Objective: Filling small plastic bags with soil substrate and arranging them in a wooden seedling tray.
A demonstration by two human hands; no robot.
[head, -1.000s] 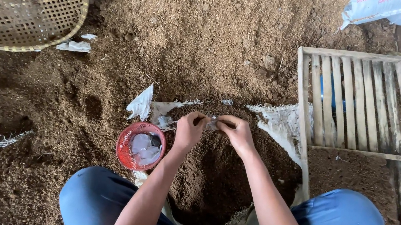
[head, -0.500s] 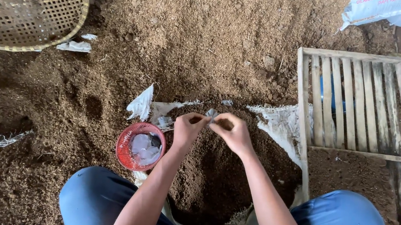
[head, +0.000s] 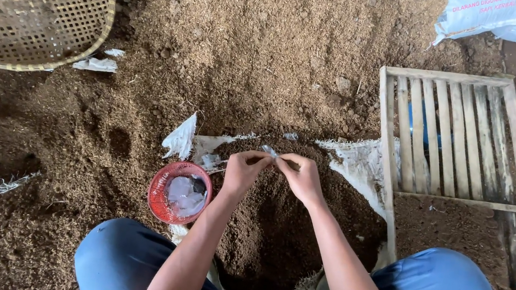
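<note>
A woven basket point(head: 29, 9) lies far left; a red bowl point(head: 180, 192) sits just beside the left hand point(head: 244, 170). Both hands, left and right hand point(head: 299, 176), pinch a small plastic piece point(head: 269, 151) together above the open sack of brown soil point(head: 274, 230). A wooden slat frame point(head: 456, 140) lies right.

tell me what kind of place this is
Probably a farm shed or rough work area with a floor of loose brown sawdust-like material. A woven basket tray, a wooden slatted frame and an open sack of the same brown mix suggest it.
</note>
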